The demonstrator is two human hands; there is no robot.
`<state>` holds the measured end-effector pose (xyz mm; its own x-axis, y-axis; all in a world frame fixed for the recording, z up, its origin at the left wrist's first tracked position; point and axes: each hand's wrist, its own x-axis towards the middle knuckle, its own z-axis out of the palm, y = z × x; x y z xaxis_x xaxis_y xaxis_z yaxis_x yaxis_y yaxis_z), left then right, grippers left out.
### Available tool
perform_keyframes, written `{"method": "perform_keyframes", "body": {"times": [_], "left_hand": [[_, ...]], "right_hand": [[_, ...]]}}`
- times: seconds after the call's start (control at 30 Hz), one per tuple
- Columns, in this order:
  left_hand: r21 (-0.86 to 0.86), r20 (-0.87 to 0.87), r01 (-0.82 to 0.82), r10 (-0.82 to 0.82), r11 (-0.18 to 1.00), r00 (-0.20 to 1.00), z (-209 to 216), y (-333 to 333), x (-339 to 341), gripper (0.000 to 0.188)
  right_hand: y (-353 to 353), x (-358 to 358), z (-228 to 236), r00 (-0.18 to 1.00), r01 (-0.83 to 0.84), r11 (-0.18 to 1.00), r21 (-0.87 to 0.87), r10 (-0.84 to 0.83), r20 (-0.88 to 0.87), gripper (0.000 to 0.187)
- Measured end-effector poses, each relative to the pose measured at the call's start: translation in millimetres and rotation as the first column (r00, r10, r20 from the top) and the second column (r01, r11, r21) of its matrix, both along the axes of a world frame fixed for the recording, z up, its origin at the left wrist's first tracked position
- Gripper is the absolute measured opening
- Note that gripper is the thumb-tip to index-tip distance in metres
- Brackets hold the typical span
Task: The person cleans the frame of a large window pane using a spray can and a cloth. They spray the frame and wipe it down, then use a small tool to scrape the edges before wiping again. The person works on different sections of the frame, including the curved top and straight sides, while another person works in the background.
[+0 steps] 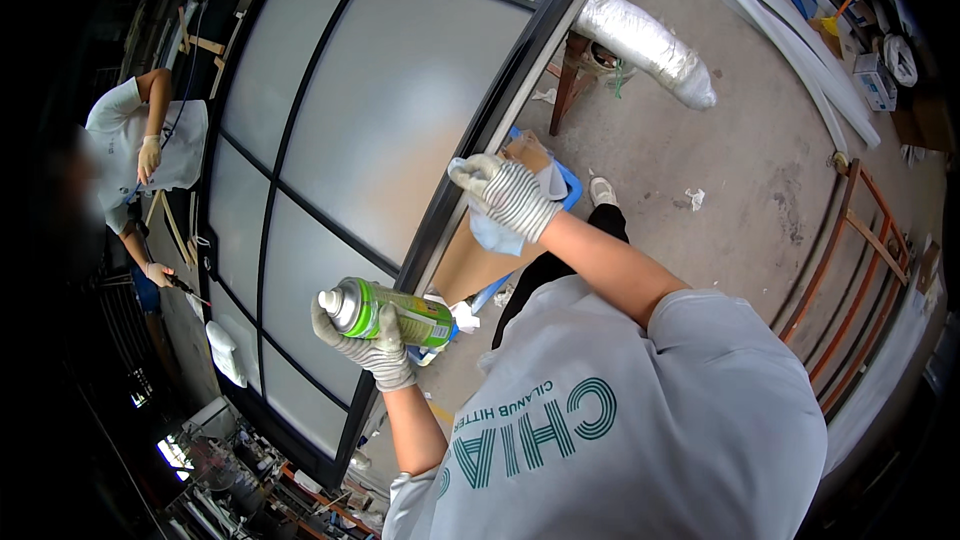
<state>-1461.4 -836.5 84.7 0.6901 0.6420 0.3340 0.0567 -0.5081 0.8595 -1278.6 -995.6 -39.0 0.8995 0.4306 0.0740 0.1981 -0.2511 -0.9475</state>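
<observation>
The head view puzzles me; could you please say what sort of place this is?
Probably a workshop, perhaps for doors or windows: a large black-framed panel, a spray can in the left hand, and a stained grey floor.

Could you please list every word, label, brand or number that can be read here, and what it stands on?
I won't copy wording, but print shows here:
Wearer's shirt: large, clear green lettering, upside down in view.
Spray can in the left hand: green label, most print too small.
Co-worker's shirt: small mark, unreadable.
White-and-blue box: too small.
</observation>
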Motion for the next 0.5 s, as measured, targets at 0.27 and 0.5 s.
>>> {"method": "perform_keyframes", "body": {"times": [0.27,0.5], "left_hand": [[-0.046,0.011,-0.027,0.027,0.999,1.000,-9,28,-70,0.082],[-0.141,0.078,-0.039,0.050,0.989,0.996,-8,44,-83,0.087]], "right_hand": [[-10,31,-13,0.914,0.345,0.891,0.294,-0.248,-0.322,0.016],[0,17,-13,0.814,0.311,0.948,0.073,-0.305,0.495,0.010]]}}
